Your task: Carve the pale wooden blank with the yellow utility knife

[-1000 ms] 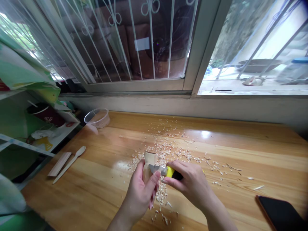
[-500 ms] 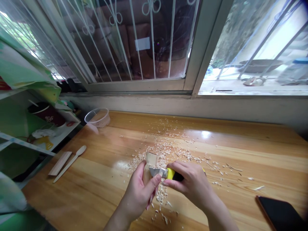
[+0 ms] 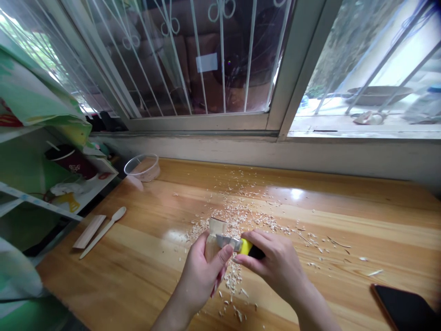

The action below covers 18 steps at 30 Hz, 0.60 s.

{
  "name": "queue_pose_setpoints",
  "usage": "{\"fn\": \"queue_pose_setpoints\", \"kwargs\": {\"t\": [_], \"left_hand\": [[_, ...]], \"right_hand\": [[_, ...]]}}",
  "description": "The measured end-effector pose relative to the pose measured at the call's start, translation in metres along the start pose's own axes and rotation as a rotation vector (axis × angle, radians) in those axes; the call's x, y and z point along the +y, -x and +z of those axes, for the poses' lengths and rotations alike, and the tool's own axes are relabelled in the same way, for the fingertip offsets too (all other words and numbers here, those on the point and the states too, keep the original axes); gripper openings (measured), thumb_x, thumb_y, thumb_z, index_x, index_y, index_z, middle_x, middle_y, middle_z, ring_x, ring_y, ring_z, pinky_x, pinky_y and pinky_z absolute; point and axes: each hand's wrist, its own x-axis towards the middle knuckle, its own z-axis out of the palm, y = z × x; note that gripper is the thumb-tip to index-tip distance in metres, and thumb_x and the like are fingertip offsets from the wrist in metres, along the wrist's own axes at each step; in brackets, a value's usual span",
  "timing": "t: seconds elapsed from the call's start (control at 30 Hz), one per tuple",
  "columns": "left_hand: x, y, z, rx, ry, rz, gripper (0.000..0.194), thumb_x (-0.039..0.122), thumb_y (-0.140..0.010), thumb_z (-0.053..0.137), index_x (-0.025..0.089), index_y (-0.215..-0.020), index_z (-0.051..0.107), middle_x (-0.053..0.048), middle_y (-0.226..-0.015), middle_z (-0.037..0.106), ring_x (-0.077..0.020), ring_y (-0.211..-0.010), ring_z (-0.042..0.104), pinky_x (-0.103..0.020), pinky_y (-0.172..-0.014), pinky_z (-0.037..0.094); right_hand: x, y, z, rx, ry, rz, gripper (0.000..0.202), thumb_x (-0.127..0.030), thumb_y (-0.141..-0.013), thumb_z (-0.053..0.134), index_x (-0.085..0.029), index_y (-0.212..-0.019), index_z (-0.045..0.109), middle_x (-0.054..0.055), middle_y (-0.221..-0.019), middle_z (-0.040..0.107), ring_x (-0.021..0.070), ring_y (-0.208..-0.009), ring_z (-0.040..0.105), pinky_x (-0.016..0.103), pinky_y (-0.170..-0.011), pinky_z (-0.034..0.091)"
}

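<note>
My left hand [image 3: 203, 271] is closed around a pale piece of wood [image 3: 217, 226], whose wider top end sticks up above the fingers. In my right hand [image 3: 275, 259] is a yellow and black utility knife [image 3: 246, 247], gripped by its handle. Its metal blade [image 3: 225, 241] points left and lies against the wood just below the wider end. The left thumb rests by the blade's base. Wood shavings [image 3: 234, 216] are scattered on the table beneath and beyond both hands.
On the wooden table [image 3: 144, 276] lie a wooden spoon [image 3: 103, 232] and a flat wood strip [image 3: 89, 231] at left. A clear plastic bowl [image 3: 143, 176] stands at the back left. A phone [image 3: 406, 305] lies at the right front. Shelves hold a dark cup [image 3: 74, 161]. A barred window rises behind.
The knife blade has shifted slightly up along the wood towards its wider end. Both hands keep their grip. The whole view has moved a little.
</note>
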Motion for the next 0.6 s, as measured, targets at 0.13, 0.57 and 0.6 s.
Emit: {"fn": "queue_pose_setpoints", "kwargs": {"t": [0.13, 0.57, 0.6], "left_hand": [[-0.0028, -0.0003, -0.0014, -0.042, 0.028, 0.035, 0.042, 0.055, -0.074, 0.063, 0.022, -0.084, 0.039, 0.014, -0.042, 0.042, -0.0017, -0.028, 0.029, -0.011, -0.028, 0.024], [-0.0056, 0.0035, 0.0047, -0.045, 0.077, 0.081, 0.034, 0.046, -0.078, 0.063, 0.021, -0.093, 0.047, 0.011, -0.048, 0.038, -0.0035, -0.036, 0.027, -0.015, -0.034, 0.021], [-0.0064, 0.0029, 0.0048, -0.041, 0.096, 0.082, 0.034, 0.047, -0.078, 0.063, 0.021, -0.091, 0.046, 0.011, -0.049, 0.037, -0.0034, -0.037, 0.027, -0.014, -0.035, 0.021]], "right_hand": [[0.0013, 0.0012, -0.0038, -0.144, -0.135, 0.043, 0.05, -0.065, -0.084, 0.043, -0.019, -0.074, 0.059, -0.001, -0.059, 0.056, 0.0103, -0.05, 0.049, 0.023, -0.048, 0.033], [0.001, 0.0005, -0.0066, -0.113, -0.045, 0.02, 0.054, -0.067, -0.084, 0.039, -0.019, -0.07, 0.06, 0.0, -0.058, 0.057, 0.0105, -0.05, 0.048, 0.023, -0.049, 0.032], [0.0009, 0.0008, -0.0058, -0.088, -0.029, 0.011, 0.054, -0.067, -0.084, 0.038, -0.02, -0.071, 0.06, 0.0, -0.058, 0.057, 0.0107, -0.05, 0.048, 0.023, -0.049, 0.032]]}}
